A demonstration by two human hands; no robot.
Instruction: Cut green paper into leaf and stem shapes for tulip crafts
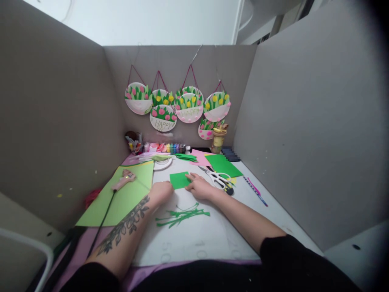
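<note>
A small sheet of green paper (178, 181) lies on the white table top between my two hands. At its lower left corner my left hand (162, 193) is closed, its curled fingers touching the paper's edge. My right hand (199, 187) grips the right edge, thumb and forefinger on the paper a little apart from each other. Just nearer to me is a loose heap of thin green paper strips (184, 216). White-handled scissors (219, 178) lie to the right of my right hand, with a black and yellow tool (228, 189) partly beneath them.
On the left, a glue gun (124, 181) rests on light green sheets (112, 209), its cord running toward me. A larger green sheet (224, 165), a striped pencil-like stick (255, 190) and paint bottles (170, 148) lie around. Paper-plate flower baskets (189, 114) hang on the grey back panel.
</note>
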